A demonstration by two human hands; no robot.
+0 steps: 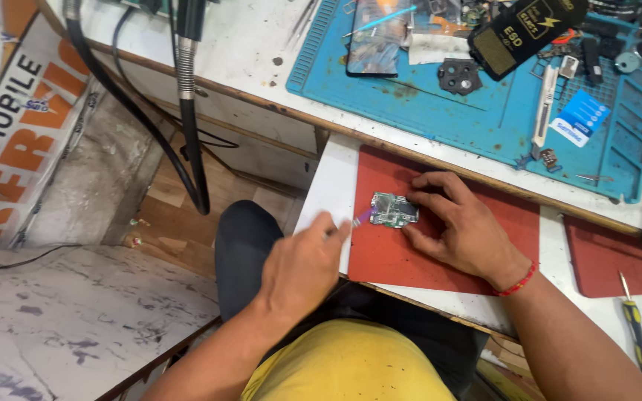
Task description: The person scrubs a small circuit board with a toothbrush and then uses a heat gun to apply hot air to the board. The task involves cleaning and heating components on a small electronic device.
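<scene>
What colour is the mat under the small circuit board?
Red mat, seen in the head view, beneath the circuit board.

The left hand (pixel 302 267) is curled in a pinch, the right hand (pixel 458 226) lies flat, fingers spread forward

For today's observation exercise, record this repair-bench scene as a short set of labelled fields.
Left hand: holds a small purple-tipped tool against the board's edge
Right hand: fingers steady the circuit board
Surface: red mat on a white pull-out shelf
Bench above: blue work mat, dark phone
Far right: yellow-black screwdriver
</scene>
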